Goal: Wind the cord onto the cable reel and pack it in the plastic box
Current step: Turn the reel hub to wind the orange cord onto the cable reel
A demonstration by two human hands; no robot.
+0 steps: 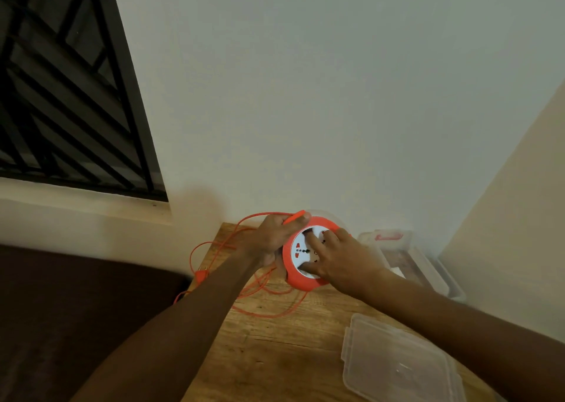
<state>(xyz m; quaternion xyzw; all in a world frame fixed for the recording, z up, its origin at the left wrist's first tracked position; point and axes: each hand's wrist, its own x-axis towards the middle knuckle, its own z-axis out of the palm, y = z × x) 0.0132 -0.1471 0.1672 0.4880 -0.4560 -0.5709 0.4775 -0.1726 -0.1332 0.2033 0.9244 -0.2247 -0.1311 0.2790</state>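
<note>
The cable reel (301, 253) is held above the table (275, 356); loose cord (260, 304) lies on the table left of and before the reel, the plastic box (428, 267) right of it, the lid (397, 368) nearer, right

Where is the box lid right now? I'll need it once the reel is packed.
In the head view the clear lid lies flat on the wooden table, bottom right, nearer the person than the open plastic box.

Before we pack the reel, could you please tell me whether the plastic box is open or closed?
Open: the plastic box sits lidless, its lid lying separately on the table.
</note>
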